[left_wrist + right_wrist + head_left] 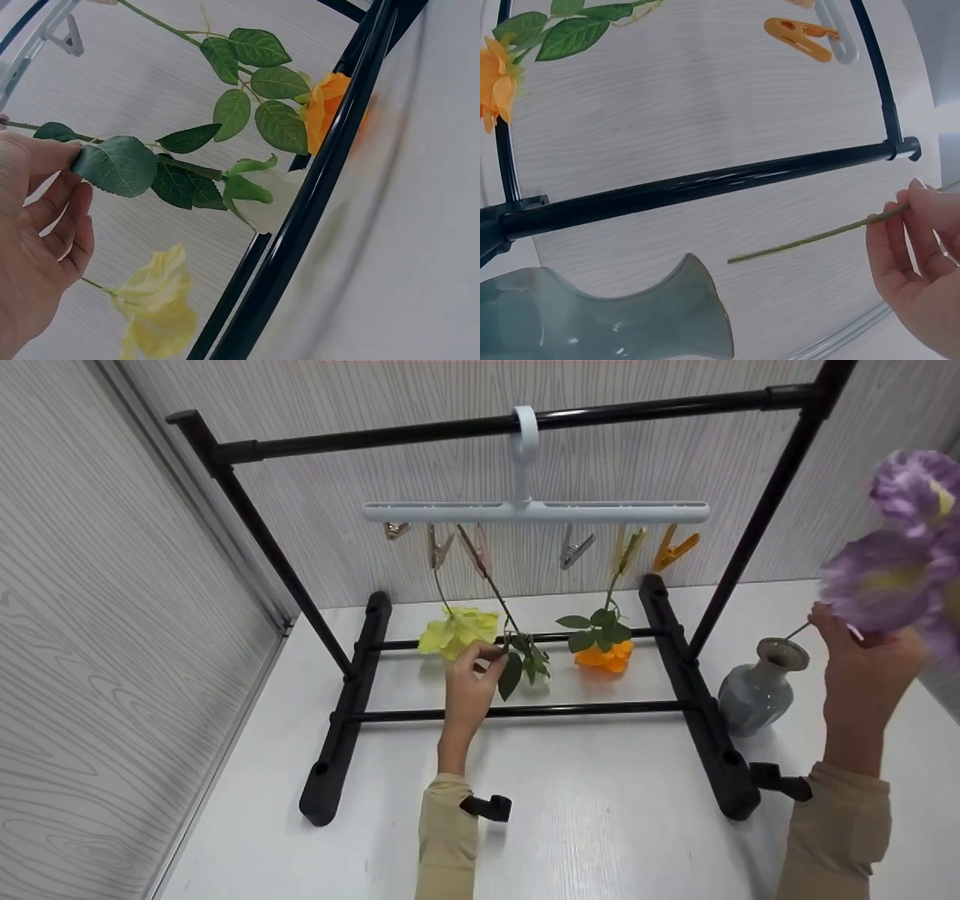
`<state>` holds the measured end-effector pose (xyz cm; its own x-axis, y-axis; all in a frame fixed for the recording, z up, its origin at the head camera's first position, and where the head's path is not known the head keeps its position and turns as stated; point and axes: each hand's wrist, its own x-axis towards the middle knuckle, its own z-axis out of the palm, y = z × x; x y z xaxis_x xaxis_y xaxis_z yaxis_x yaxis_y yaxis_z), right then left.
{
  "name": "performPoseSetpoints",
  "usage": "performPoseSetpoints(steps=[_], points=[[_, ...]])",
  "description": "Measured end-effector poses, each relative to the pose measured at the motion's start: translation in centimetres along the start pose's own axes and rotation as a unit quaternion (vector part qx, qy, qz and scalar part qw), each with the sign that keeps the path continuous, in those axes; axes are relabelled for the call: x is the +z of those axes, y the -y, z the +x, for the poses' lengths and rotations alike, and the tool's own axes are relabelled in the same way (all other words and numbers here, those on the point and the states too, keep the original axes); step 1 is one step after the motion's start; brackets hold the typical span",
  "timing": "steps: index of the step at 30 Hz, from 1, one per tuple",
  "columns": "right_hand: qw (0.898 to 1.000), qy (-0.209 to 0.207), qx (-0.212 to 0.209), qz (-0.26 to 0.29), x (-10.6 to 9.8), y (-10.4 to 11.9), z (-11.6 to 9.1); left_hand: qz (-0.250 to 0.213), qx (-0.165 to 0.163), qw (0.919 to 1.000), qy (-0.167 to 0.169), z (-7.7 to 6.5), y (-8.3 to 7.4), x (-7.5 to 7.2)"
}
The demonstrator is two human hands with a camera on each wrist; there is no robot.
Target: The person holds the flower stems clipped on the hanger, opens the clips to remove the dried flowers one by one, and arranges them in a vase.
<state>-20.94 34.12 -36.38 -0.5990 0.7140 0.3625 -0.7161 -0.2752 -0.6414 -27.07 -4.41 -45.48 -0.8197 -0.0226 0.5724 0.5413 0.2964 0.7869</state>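
Note:
My left hand point(472, 682) pinches a dark green leaf point(120, 166) of a white rose point(266, 201) between thumb and forefinger. That rose hangs head down, its stem rising to a pink clip point(482, 556). On either side hang a yellow flower point(459, 631) and an orange rose point(604, 657), each from its own clip. At the right, my right hand point(862, 675) holds a stem point(810, 240) topped by purple flowers point(892, 577). The bare lower end of this stem points toward the mouth of a grey-blue vase point(756, 690), near its rim.
A pale blue hanger point(536, 512) with several clips hangs from the top bar of a black rack point(397, 435). An orange clip point(673, 549) and a grey clip point(574, 549) hold nothing. The vase stands beside the rack's right foot point(697, 720).

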Motion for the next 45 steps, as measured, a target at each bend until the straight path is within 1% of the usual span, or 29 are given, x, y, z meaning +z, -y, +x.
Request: performPoseSetpoints(steps=[1,2,3,5,8,12,14,18,21,26,28,33,35,38,41,45], points=[[1.000,0.010,-0.012,0.002,-0.3,-0.2,0.1,-0.001,0.000,1.0000,0.000,0.0,0.0,0.0],[0.997,0.020,-0.050,-0.050,-0.5,-0.4,0.2,-0.003,-0.001,1.0000,-0.001,0.0,0.0,0.0],[0.994,0.040,-0.067,-0.082,-0.7,-0.4,0.4,-0.004,-0.001,1.0000,-0.001,-0.1,0.0,0.0],[0.986,0.060,-0.106,-0.115,-1.1,-0.7,0.5,-0.005,-0.003,1.0000,-0.002,-0.1,0.0,0.0],[0.982,0.053,-0.117,-0.137,-1.4,-0.8,0.7,-0.007,-0.001,1.0000,-0.005,-0.1,0.1,0.0],[0.991,0.022,-0.081,-0.107,-1.5,-0.8,1.0,-0.012,0.016,0.9998,-0.009,0.0,0.3,0.0],[0.992,0.012,-0.072,-0.105,-1.7,-0.9,1.2,-0.020,0.023,0.9995,-0.009,0.1,0.3,0.0],[0.991,-0.008,-0.068,-0.114,-2.2,-1.1,1.4,-0.039,0.025,0.9989,-0.006,0.2,0.2,0.0],[0.991,-0.026,-0.063,-0.118,-2.4,-1.3,1.5,-0.043,0.019,0.9989,0.000,0.1,0.0,-0.1],[0.990,-0.052,-0.044,-0.123,-2.7,-1.3,1.7,-0.059,0.013,0.9980,0.018,0.0,-0.3,0.0],[0.990,-0.056,-0.039,-0.125,-2.8,-1.3,1.7,-0.076,0.013,0.9966,0.027,0.0,-0.3,0.0],[0.993,-0.063,-0.016,-0.099,-3.0,-1.5,1.7,-0.109,0.010,0.9929,0.046,-0.1,-0.5,0.2],[0.995,-0.067,0.000,-0.081,-3.1,-1.5,1.7,-0.114,0.007,0.9920,0.053,-0.1,-0.6,0.3],[0.995,-0.069,0.019,-0.074,-3.4,-1.7,1.9,-0.114,0.001,0.9914,0.064,-0.2,-1.0,0.4],[0.994,-0.067,0.034,-0.081,-3.8,-1.9,2.0,-0.118,-0.005,0.9903,0.074,-0.3,-1.2,0.6],[0.991,-0.068,0.064,-0.093,-4.1,-1.9,2.1,-0.125,-0.003,0.9883,0.088,-0.2,-1.2,0.8]])
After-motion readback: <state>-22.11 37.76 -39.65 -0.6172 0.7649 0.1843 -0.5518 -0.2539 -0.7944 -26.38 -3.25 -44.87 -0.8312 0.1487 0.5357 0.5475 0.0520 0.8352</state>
